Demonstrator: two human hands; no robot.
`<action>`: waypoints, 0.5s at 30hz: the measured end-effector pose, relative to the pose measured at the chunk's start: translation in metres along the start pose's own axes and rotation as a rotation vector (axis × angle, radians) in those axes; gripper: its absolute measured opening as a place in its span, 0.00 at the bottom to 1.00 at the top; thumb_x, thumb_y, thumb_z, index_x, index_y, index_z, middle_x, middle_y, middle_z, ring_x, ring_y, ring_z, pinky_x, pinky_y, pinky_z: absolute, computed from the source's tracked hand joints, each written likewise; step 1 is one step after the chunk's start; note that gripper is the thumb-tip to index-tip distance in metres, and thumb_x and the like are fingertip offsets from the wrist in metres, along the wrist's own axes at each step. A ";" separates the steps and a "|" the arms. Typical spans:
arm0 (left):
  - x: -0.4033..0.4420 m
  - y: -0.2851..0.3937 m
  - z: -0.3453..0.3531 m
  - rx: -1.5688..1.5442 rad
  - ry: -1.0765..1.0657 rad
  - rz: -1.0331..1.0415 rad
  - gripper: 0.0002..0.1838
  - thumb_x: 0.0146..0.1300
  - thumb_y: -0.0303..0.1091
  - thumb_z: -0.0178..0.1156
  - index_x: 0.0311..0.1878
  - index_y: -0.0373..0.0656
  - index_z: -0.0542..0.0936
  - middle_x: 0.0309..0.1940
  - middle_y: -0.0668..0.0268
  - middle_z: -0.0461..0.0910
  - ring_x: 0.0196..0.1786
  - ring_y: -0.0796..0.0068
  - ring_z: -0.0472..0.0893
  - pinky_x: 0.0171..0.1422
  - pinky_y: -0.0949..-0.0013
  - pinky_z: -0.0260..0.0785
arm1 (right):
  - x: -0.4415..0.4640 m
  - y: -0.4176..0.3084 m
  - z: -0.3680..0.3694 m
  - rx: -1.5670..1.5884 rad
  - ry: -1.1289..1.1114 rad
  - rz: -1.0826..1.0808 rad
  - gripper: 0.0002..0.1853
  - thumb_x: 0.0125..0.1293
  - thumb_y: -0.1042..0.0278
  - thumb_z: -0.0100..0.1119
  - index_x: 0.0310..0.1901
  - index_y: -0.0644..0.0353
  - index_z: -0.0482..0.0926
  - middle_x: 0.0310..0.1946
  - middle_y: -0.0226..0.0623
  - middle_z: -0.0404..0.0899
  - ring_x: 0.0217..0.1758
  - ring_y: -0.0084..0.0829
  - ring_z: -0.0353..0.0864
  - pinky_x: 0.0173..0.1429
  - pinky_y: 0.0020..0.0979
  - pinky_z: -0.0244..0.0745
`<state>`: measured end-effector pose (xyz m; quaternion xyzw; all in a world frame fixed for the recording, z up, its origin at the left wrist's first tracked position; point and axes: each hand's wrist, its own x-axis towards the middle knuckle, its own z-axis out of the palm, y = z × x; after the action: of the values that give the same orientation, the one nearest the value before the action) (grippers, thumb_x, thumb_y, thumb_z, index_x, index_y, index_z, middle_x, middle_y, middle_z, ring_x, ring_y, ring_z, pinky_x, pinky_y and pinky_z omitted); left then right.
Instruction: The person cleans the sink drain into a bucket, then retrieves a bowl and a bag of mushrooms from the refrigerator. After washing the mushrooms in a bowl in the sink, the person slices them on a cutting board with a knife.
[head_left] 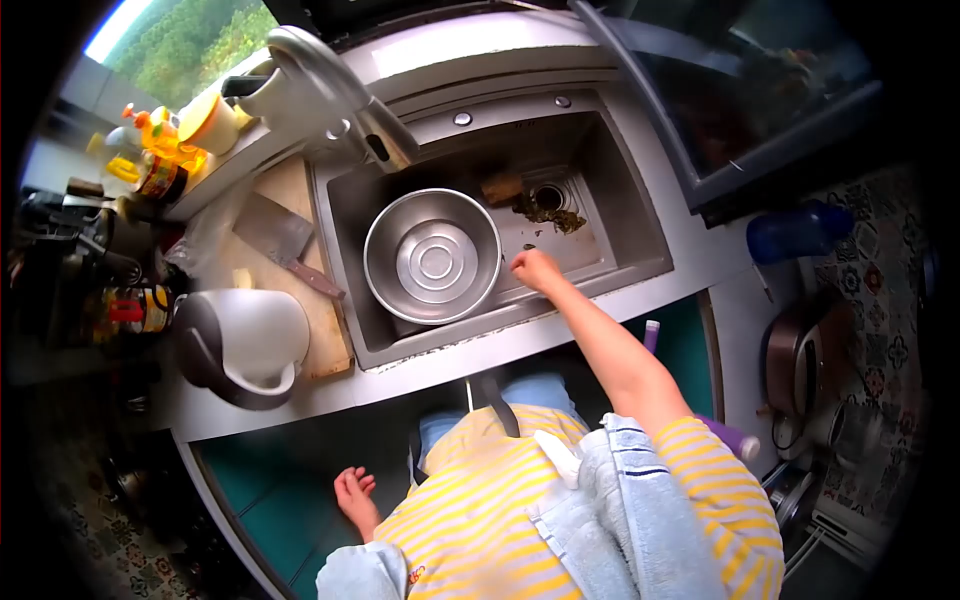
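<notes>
My right hand [538,270] reaches over the sink [625,240], just right of a round metal basin [435,260]. Its fingers are curled together, and I cannot make out what, if anything, they hold. A gap appears between the fingertips and the basin's rim. Dark wet scraps [560,220] lie by the drain [548,197], beside a brownish block [502,187]. Down by my side hangs my left hand [355,493], fingers loosely bent and apart, holding nothing.
The faucet [385,140] arches over the sink's back left. A cleaver [275,228] lies on the cutting board [325,345], with a white kettle [250,340] at its near end. Bottles [165,140] stand by the window. A dark glass panel [720,110] is at right.
</notes>
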<state>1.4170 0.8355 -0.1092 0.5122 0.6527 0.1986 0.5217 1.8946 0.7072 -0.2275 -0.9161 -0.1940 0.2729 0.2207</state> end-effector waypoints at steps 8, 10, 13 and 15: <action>0.002 0.102 0.097 0.194 -0.384 0.154 0.09 0.67 0.31 0.46 0.46 0.38 0.72 0.37 0.63 0.77 0.34 0.78 0.76 0.41 0.76 0.70 | 0.086 0.061 0.028 0.585 -0.563 0.545 0.12 0.64 0.66 0.40 0.40 0.50 0.76 0.28 0.26 0.79 0.22 0.19 0.75 0.23 0.25 0.64; 0.010 0.097 0.104 0.264 -0.412 0.106 0.09 0.67 0.32 0.47 0.45 0.38 0.72 0.37 0.63 0.77 0.34 0.79 0.76 0.41 0.76 0.70 | 0.094 0.050 0.070 0.498 -0.602 0.543 0.09 0.61 0.61 0.48 0.33 0.49 0.79 0.25 0.27 0.78 0.23 0.21 0.74 0.32 0.32 0.66; 0.035 0.082 0.106 0.352 -0.476 0.081 0.09 0.67 0.32 0.47 0.44 0.37 0.72 0.36 0.63 0.78 0.34 0.78 0.76 0.40 0.75 0.70 | 0.124 0.069 0.144 0.640 -0.353 0.479 0.09 0.57 0.64 0.52 0.30 0.58 0.79 0.24 0.32 0.77 0.24 0.27 0.74 0.29 0.31 0.68; 0.043 0.086 0.112 0.410 -0.468 0.049 0.10 0.68 0.35 0.46 0.44 0.38 0.72 0.36 0.63 0.77 0.33 0.78 0.76 0.40 0.76 0.70 | 0.143 0.072 0.155 0.784 -0.318 0.594 0.09 0.59 0.67 0.49 0.33 0.60 0.79 0.28 0.36 0.79 0.26 0.30 0.76 0.30 0.31 0.72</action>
<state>1.5589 0.8766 -0.1039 0.6540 0.5289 -0.0481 0.5387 1.9318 0.7622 -0.4404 -0.7274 0.1599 0.5119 0.4280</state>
